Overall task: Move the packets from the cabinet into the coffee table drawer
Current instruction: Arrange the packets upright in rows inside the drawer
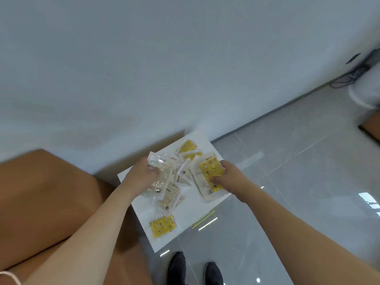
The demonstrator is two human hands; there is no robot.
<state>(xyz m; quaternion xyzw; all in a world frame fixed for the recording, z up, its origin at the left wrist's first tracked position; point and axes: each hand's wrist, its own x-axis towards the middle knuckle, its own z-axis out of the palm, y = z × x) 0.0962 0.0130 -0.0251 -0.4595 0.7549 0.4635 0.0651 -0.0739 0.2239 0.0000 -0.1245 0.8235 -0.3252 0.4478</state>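
Both hands down in an open white drawer (197, 225) that juts out beside a brown wooden top (47, 202). Left hand (143, 176) grips a bunch of clear-wrapped pale packets (162, 171), fingers curled round the stack. Right hand (228, 174) pinches a yellow packet (211, 171), thumb on its face and fingers at its far edge, with more packets stacked under it. Loose ones lie on the drawer floor: one yellow packet (163, 225) near the front corner, two more yellow ones (188, 147) at the back. They look light, thin, floppy and slick in plastic film, so likely to slide; best pinched flat across the short edges or gathered as a stack. The held yellow packet's long axis runs front-to-back, tilted slightly left.
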